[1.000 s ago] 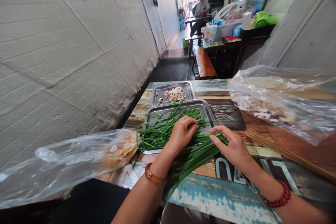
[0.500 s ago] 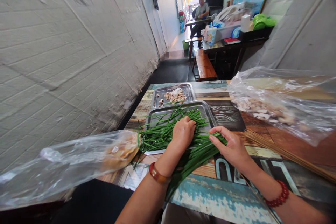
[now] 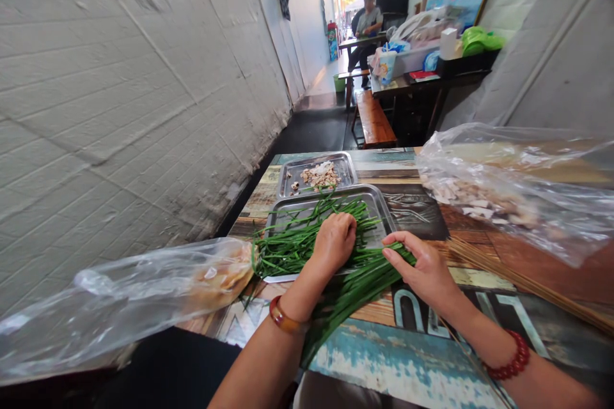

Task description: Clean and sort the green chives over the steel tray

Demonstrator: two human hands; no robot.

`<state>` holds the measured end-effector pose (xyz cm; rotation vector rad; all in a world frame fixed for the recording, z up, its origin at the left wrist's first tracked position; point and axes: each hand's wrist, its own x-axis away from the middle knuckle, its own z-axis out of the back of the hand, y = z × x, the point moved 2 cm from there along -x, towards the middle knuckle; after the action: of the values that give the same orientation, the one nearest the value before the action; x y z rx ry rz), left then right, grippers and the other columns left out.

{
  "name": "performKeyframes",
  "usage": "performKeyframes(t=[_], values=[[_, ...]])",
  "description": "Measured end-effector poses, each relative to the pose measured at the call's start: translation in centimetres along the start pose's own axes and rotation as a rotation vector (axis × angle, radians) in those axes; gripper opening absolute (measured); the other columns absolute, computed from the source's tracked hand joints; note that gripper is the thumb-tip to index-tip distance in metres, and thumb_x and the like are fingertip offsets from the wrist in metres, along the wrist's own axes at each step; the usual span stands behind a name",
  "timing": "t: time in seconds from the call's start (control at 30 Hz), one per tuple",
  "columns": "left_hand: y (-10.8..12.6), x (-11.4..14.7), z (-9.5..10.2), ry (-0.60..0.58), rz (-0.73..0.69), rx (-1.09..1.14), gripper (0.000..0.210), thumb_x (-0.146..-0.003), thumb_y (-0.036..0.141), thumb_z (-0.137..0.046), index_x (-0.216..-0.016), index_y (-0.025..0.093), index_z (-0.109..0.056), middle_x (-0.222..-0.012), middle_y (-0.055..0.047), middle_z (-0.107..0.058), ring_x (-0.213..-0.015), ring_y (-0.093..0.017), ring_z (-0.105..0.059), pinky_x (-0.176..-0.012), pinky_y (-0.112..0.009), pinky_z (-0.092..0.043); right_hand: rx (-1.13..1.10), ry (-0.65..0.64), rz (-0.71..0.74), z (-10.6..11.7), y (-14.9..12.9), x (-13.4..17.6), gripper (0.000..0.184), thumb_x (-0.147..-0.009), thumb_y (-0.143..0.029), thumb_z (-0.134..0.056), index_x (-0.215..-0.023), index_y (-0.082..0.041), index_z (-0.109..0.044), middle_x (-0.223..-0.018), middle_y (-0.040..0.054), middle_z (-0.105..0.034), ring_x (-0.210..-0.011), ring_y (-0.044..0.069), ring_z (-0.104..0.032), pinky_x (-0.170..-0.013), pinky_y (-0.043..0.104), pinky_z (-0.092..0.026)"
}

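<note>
Item 1, lower left of the frame: a crumpled clear plastic bag [image 3: 129,297] with pale flat contents, lying on the edge of the painted wooden table [image 3: 412,364].

Item 2, centre: a loose bundle of long green chive leaves [image 3: 297,246], fanned half on the table and half over the near rim of a rectangular steel tray [image 3: 384,204]. I judge the leaves light, limp and a little slick, easily bruised; I would take them as a gathered bunch near the cut ends, not leaf by leaf.

Item 3, centre: my left hand [image 3: 334,243], amber bangle at the wrist, curled into a loose fist, pressing down on the leaves over the tray.

Item 4, upper centre: a second steel tray [image 3: 288,176] behind the first, holding pale chopped pieces.

Item 5, right of centre: my right hand [image 3: 425,271], red bead bracelet at the wrist, fingers narrowed, pinching the leaves where they cross the tray's corner.

Item 6, right: thin bamboo skewers [image 3: 518,278] lying on the table.

Item 7, upper right: a large clear plastic bag [image 3: 518,195] with pale pieces inside.

Item 8, top centre, far off: a seated person [image 3: 368,16] at another table.
</note>
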<state>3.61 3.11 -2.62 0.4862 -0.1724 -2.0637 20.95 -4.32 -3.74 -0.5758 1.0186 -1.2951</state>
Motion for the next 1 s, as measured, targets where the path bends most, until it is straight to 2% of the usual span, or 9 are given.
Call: performKeyframes(t=[0.13, 0.23, 0.33, 0.5, 0.67, 0.83, 1.0], values=[[0.0, 0.0, 0.1, 0.014, 0.022, 0.03, 0.016, -0.085, 0.009, -0.049, -0.089, 0.019, -0.061, -0.083, -0.004, -0.065, -0.081, -0.018, -0.056, -0.075, -0.03, -0.042, -0.009, 0.0, -0.016, 0.1, -0.1, 0.0, 0.019, -0.086, -0.037, -0.055, -0.091, -0.021, -0.065, -0.085, 0.0027, -0.071, -0.077, 0.02, -0.067, -0.075, 0.031, -0.052], [-0.1, 0.2, 0.1, 0.041, -0.003, 0.1, 0.018, -0.087, 0.011, -0.05, -0.095, 0.019, -0.064, -0.086, -0.004, -0.066, -0.082, -0.018, -0.057, -0.077, -0.029, -0.042, -0.022, -0.002, -0.027, 0.1, -0.1, 0.0, 0.02, -0.086, -0.039, -0.054, -0.09, -0.022, -0.065, -0.084, 0.0027, -0.071, -0.073, 0.02, -0.067, -0.068, 0.03, -0.052], [-0.2, 0.3, 0.2, 0.073, -0.006, 0.215, 0.014, -0.089, 0.019, -0.053, -0.086, 0.018, -0.067, -0.081, -0.004, -0.066, -0.079, -0.017, -0.057, -0.074, -0.027, -0.041, -0.049, -0.026, -0.052, 0.0, 0.0, 0.0, 0.021, -0.086, -0.039, -0.054, -0.092, -0.021, -0.064, -0.085, 0.0031, -0.07, -0.068, 0.018, -0.066, -0.06, 0.029, -0.052], [-0.3, 0.2, 0.5, 0.116, 0.05, 0.382, 0.021, -0.088, 0.024, -0.056, -0.072, 0.016, -0.066, -0.07, -0.003, -0.063, -0.072, -0.015, -0.056, -0.068, -0.026, -0.04, -0.067, -0.057, -0.085, 0.0, 0.3, 0.0, 0.021, -0.087, -0.038, -0.054, -0.094, -0.021, -0.064, -0.089, 0.0041, -0.069, -0.069, 0.018, -0.065, -0.055, 0.027, -0.051], [0.0, 0.2, 0.9, 0.162, 0.078, 0.579, 0.015, -0.084, 0.02, -0.058, -0.073, 0.015, -0.067, -0.075, -0.004, -0.066, -0.074, -0.014, -0.058, -0.071, -0.025, -0.042, -0.062, -0.049, -0.095, 0.0, 0.2, 0.0, 0.022, -0.086, -0.039, -0.055, -0.094, -0.021, -0.064, -0.089, 0.004, -0.069, -0.07, 0.018, -0.065, -0.056, 0.027, -0.052], [0.6, 0.4, 0.8, 0.086, 0.207, 0.786, 0.011, -0.079, 0.02, -0.059, -0.083, 0.014, -0.068, -0.075, -0.003, -0.067, -0.067, -0.013, -0.057, -0.064, -0.022, -0.042, -0.075, -0.014, -0.088, 0.0, 0.0, -0.1, 0.023, -0.086, -0.039, -0.055, -0.096, -0.021, -0.066, -0.092, 0.0049, -0.07, -0.072, 0.019, -0.066, -0.059, 0.028, -0.054], [1.3, 0.4, 0.8, -0.019, 0.238, 0.881, 0.015, -0.078, 0.025, -0.06, -0.074, 0.012, -0.066, -0.068, -0.001, -0.062, -0.062, -0.011, -0.051, -0.059, -0.021, -0.039, -0.089, -0.017, -0.084, 0.1, -0.2, -0.2, 0.026, -0.086, -0.038, -0.055, -0.1, -0.02, -0.068, -0.093, 0.0062, -0.072, -0.074, 0.02, -0.068, -0.06, 0.03, -0.056]])
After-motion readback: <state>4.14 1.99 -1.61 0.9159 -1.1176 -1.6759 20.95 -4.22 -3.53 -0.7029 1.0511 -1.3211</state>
